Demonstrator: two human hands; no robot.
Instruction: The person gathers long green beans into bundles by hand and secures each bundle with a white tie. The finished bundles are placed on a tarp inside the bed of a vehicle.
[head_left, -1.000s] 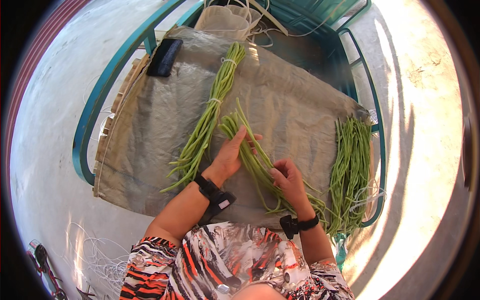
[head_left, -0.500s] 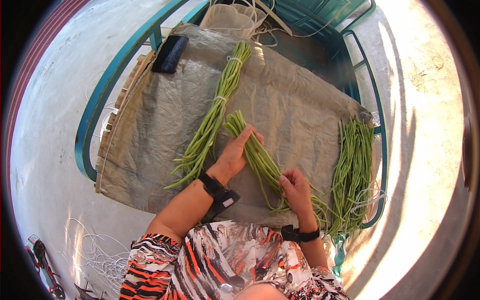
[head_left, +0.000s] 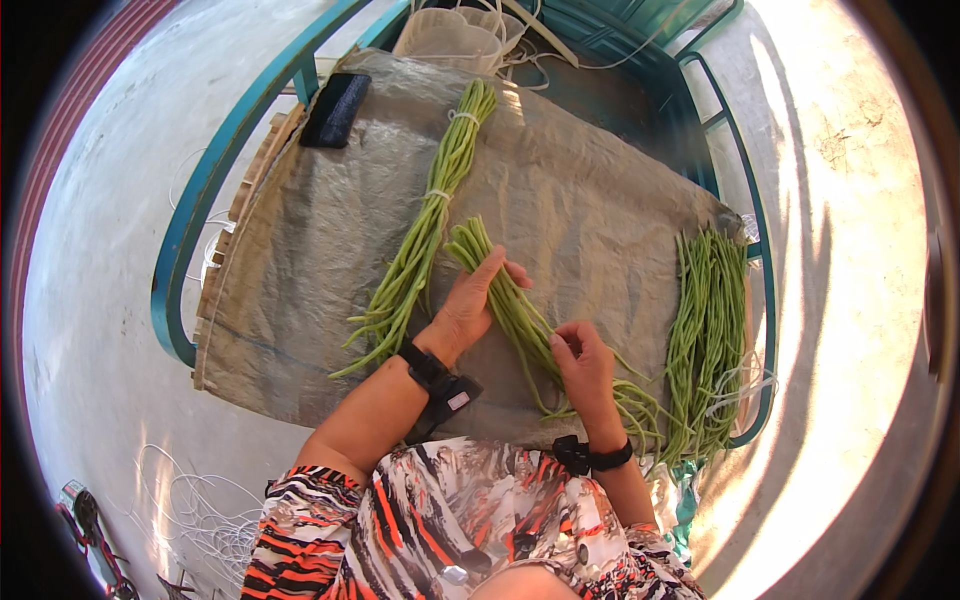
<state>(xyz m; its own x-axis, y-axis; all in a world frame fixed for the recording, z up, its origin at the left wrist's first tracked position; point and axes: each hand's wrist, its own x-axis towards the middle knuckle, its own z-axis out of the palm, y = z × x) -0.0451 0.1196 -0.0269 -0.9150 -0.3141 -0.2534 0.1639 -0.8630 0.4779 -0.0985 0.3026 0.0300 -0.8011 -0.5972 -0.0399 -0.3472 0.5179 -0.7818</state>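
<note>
Held near the centre, slanting down to about five o'clock: a loose bunch of long green beans (head_left: 517, 312), wrapped near its upper end by the closed-in left hand (head_left: 467, 308). At four o'clock from there, the right hand (head_left: 584, 364) with fingers curled inward; impossible to tell if pinching any bean. Probably light, flexible, smooth, but easily snapped; better to grasp softly around the gathered part.

L hand (head_left: 467, 308) curled, fwd of bent-fingered R hand (head_left: 586, 372).
</note>
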